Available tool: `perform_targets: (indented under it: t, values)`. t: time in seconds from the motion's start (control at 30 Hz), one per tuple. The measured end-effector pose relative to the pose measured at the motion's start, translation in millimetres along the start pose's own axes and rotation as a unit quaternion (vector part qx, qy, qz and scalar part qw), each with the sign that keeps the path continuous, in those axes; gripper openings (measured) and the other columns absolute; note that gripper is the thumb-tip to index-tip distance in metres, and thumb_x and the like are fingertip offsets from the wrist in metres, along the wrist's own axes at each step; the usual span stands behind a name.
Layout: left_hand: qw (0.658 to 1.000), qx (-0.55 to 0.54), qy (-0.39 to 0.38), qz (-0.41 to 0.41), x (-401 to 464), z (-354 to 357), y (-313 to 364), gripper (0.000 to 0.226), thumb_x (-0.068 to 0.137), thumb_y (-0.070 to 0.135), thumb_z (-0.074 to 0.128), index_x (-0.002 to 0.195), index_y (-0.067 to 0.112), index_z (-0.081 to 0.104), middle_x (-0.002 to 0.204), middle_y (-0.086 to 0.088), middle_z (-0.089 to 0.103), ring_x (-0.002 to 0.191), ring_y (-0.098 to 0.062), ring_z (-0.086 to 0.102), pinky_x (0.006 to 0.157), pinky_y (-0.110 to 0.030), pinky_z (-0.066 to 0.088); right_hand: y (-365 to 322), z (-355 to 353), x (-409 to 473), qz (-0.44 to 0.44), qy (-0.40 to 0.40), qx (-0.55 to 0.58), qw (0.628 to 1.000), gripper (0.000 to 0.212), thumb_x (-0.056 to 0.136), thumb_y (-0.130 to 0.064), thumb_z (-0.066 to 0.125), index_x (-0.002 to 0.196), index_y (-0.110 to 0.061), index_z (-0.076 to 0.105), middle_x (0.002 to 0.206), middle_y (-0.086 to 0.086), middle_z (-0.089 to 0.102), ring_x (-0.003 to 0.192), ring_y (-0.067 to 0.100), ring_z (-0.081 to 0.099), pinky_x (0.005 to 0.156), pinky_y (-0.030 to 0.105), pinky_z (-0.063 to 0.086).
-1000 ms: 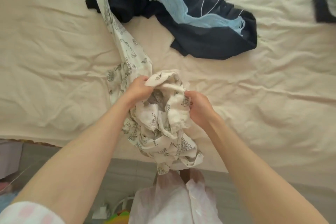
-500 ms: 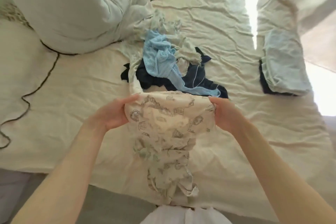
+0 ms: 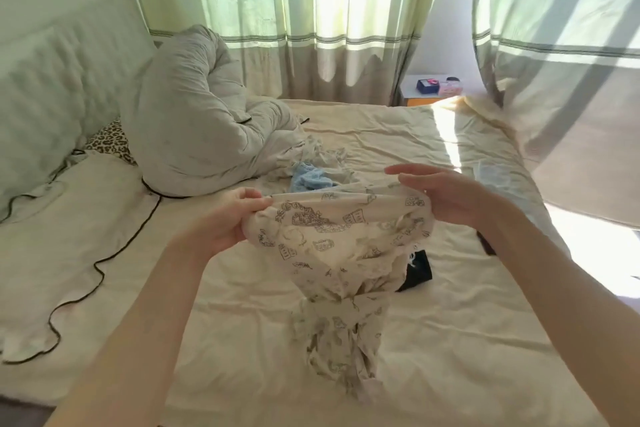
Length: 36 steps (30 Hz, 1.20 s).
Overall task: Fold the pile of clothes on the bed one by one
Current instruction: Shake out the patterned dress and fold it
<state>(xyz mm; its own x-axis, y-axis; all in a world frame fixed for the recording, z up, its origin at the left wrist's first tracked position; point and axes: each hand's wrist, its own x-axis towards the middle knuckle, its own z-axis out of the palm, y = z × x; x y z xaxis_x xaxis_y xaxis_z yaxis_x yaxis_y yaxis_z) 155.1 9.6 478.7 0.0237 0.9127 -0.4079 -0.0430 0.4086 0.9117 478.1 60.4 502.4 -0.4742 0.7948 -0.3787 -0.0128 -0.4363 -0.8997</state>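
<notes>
My left hand (image 3: 227, 218) pinches one end of the waistband of a printed cream garment (image 3: 341, 236), thumb on top and fingers curled under the gathered edge. My right hand (image 3: 446, 196) holds the other end — its fingers stretched out flat over the band, the thumb hidden behind the cloth, so I cannot tell how firmly it grips. The band is pulled taut between the two hands, raised above the bed (image 3: 242, 322), and the rest of the garment hangs down in a bunch, its lower folds trailing onto the cream sheet below my wrists. Just beyond my hands lies the pile of clothes (image 3: 313, 168), a light blue piece on top. A dark garment (image 3: 417, 269) shows under my right wrist. Farther past my left hand sits a rumpled grey duvet (image 3: 204, 121) — with a leopard-print pillow (image 3: 110, 144) beside it. Pale green curtains (image 3: 311, 21) hang at the far side, sun behind them.
</notes>
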Motion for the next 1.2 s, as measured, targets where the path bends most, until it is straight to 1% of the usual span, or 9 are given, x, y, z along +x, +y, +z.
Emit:
perform_targets:
  t: [0.1,0.27,0.33,0.43,0.6,0.77,1.0,1.1,1.2]
  values:
    - [0.995,0.094,0.009,0.035,-8,7,13,0.018,0.097,0.004,0.045,0.093,0.019,0.055,0.080,-0.003,0.064,0.054,-0.013,0.059,0.044,-0.026,0.049,-8,15,-10,-0.062,-0.008,-0.290,0.955,0.041,0.072,-0.039,0.071,0.113,-0.037,0.066,0.106,-0.020,0.064,0.102,0.006,0.062,0.080,0.018,0.048]
    - [0.965,0.251,0.050,0.063,-13,20,27,0.037,0.096,0.003,0.029,0.089,0.018,0.062,0.088,-0.005,0.062,0.069,-0.017,0.057,0.054,-0.026,0.048,8,40,0,-0.085,0.054,-0.713,0.694,0.040,0.076,-0.046,0.072,0.114,-0.035,0.064,0.100,-0.007,0.047,0.087,0.011,0.046,0.075,0.025,0.036]
    - [0.949,0.304,0.036,0.078,-16,21,28,0.020,0.098,0.024,0.044,0.093,0.020,0.063,0.091,-0.004,0.063,0.078,-0.018,0.057,0.066,-0.027,0.045,9,44,1,-0.120,0.089,-0.749,0.646,0.026,0.083,-0.045,0.065,0.105,-0.029,0.068,0.092,-0.009,0.049,0.083,0.011,0.050,0.070,0.025,0.036]
    - [0.882,0.461,0.019,0.096,-16,19,33,0.040,0.078,0.057,0.063,0.103,0.026,0.058,0.096,0.007,0.063,0.090,-0.014,0.059,0.073,-0.028,0.045,-10,43,0,-0.149,0.154,-0.710,0.671,0.017,0.091,-0.036,0.057,0.081,-0.028,0.067,0.084,-0.008,0.056,0.086,0.016,0.059,0.072,0.031,0.045]
    - [0.727,0.576,0.208,0.311,-15,30,75,0.043,0.092,0.038,0.056,0.056,0.020,0.039,0.060,-0.003,0.048,0.074,-0.033,0.061,0.058,-0.029,0.033,-72,43,4,-0.213,0.239,-0.711,0.626,0.022,0.096,-0.026,0.050,0.091,-0.010,0.064,0.082,0.006,0.061,0.084,0.027,0.061,0.068,0.030,0.040]
    - [0.627,0.605,0.289,0.396,-19,38,163,0.037,0.097,0.039,0.044,0.068,0.016,0.044,0.066,0.001,0.040,0.074,-0.024,0.053,0.066,-0.036,0.047,-152,51,-10,-0.286,0.320,-0.641,0.636,0.018,0.095,-0.019,0.052,0.094,-0.006,0.065,0.073,0.005,0.055,0.069,0.022,0.049,0.063,0.027,0.036]
    - [0.659,0.675,0.180,0.280,-9,60,160,0.043,0.075,0.065,0.060,0.065,0.024,0.055,0.060,0.008,0.049,0.065,-0.013,0.057,0.061,-0.026,0.043,-172,59,-26,-0.288,0.299,-0.484,0.770,0.024,0.085,-0.002,0.051,0.097,-0.011,0.069,0.073,-0.004,0.057,0.071,0.013,0.054,0.050,0.015,0.035]
    - [0.603,0.680,0.252,0.332,0,63,139,0.051,0.084,0.061,0.051,0.055,0.020,0.041,0.054,0.008,0.041,0.062,-0.015,0.055,0.052,-0.023,0.034,-169,59,-25,-0.281,0.286,-0.478,0.782,0.022,0.086,-0.002,0.053,0.098,-0.012,0.069,0.073,-0.007,0.057,0.067,0.004,0.052,0.051,0.016,0.037]
    - [0.663,0.576,0.310,0.364,2,59,144,0.047,0.091,0.039,0.046,0.049,0.020,0.035,0.051,0.004,0.040,0.057,-0.022,0.051,0.051,-0.025,0.032,-171,53,-26,-0.272,0.300,-0.507,0.761,0.019,0.088,-0.007,0.056,0.102,-0.008,0.069,0.081,0.000,0.059,0.073,0.013,0.052,0.053,0.015,0.035]
